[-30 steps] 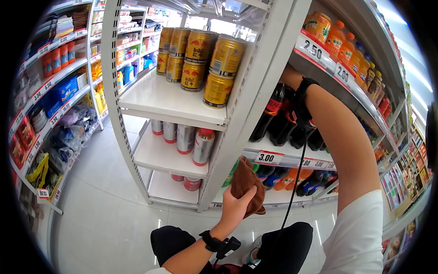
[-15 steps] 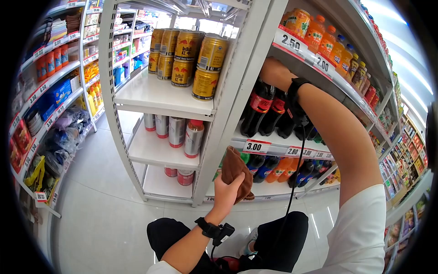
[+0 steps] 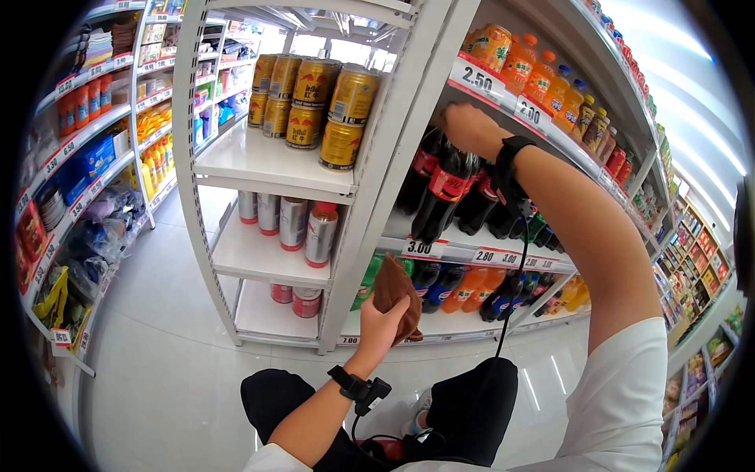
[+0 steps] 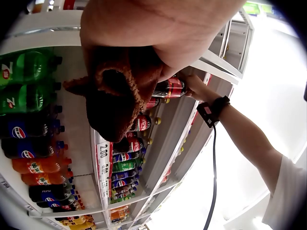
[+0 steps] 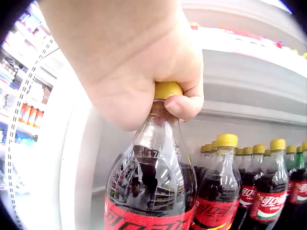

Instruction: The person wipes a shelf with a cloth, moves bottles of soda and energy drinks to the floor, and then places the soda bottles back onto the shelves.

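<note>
A brown cloth (image 3: 395,291) is gripped in my left hand (image 3: 380,326), low in front of the shelf. The left wrist view shows the bunched cloth (image 4: 112,115) hanging from the hand (image 4: 158,28). Higher up, inside the drinks shelf, my right hand (image 3: 472,130) holds a cola bottle (image 3: 450,185) by its neck. In the right wrist view the fingers wrap just below the yellow cap (image 5: 168,90); the bottle (image 5: 148,187) has a red label and dark liquid. It leans, its base near the shelf's front edge. Other cola bottles (image 5: 218,191) stand beside it.
A white shelf post (image 3: 385,204) divides the drinks from gold cans (image 3: 342,118) and silver cans (image 3: 293,224) at left. Orange drink bottles (image 3: 517,64) stand on the board above my right hand. A black cable (image 3: 510,315) hangs from the right wrist.
My right hand has come out from deeper in the shelf, drawing the cola bottle toward the front. The left hand still holds the cloth. The view has shifted right.
</note>
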`<state>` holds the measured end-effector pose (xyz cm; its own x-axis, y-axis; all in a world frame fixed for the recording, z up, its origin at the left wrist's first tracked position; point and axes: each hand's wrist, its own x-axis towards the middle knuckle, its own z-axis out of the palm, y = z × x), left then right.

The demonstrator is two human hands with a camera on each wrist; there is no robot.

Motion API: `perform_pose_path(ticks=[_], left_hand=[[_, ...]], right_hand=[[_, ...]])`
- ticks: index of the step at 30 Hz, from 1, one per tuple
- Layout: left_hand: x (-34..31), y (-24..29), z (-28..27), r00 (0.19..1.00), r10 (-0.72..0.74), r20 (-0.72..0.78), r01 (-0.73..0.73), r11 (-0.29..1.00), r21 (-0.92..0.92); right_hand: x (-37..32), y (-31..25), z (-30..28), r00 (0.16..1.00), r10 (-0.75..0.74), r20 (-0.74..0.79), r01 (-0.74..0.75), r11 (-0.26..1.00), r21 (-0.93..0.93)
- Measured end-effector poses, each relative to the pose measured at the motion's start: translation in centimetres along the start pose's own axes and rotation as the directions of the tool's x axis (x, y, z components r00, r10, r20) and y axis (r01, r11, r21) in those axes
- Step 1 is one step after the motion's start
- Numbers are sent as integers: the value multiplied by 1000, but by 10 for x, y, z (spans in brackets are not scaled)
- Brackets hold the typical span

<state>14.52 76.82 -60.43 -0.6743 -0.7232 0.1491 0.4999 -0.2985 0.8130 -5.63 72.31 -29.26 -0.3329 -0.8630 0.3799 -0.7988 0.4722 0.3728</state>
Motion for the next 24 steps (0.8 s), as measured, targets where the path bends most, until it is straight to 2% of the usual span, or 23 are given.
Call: perform_pose_path(ticks=[2,7,9,10,12,14,16,18,19,20,21,22,24], left_hand=[[1,-11,0,1000,14,-1,-14,1000,-2],[-6,-18,7,999,32,-16,-32,999,12],[-10,-15,8,991,64,-118,-57,997,57],[-12,-13,9,992,53,-116,-47,997,56],[-12,-3,9,954,175,-243,-178,984,9],[-12,11,6,945,171,-278,-192,980,-51],[-5,15,-4,942,161,-293,-193,978,-83],[5,13,-14,910,228,-345,-274,958,-89],[5,20,-16,911,222,-347,-278,953,-121],[8,21,-20,894,255,-369,-315,943,-111],[4,34,-18,878,261,-401,-318,944,-82],[12,30,-31,870,282,-405,-344,935,-87],[9,50,-32,843,340,-416,-398,916,-58]], right_hand=[[-5,3,3,997,-22,-76,25,999,44],[-28,1,-18,1000,-7,-19,7,1000,25],[-36,5,-23,1000,12,-1,-12,1000,16],[-38,10,-24,1000,-6,-29,6,1000,10],[-47,19,-24,999,-14,-44,15,1000,10],[-62,20,-34,998,-7,-69,13,996,92],[-85,18,-42,983,-83,-166,89,996,28],[-102,30,-37,945,-200,-258,193,980,-53],[-119,12,-53,995,-36,-89,48,990,129],[-134,-4,-63,989,99,113,-127,953,276],[-145,15,-39,861,-432,-269,426,901,-82],[-154,-6,-43,999,-30,-37,42,926,375],[-171,-7,-17,978,-173,-113,197,946,257]])
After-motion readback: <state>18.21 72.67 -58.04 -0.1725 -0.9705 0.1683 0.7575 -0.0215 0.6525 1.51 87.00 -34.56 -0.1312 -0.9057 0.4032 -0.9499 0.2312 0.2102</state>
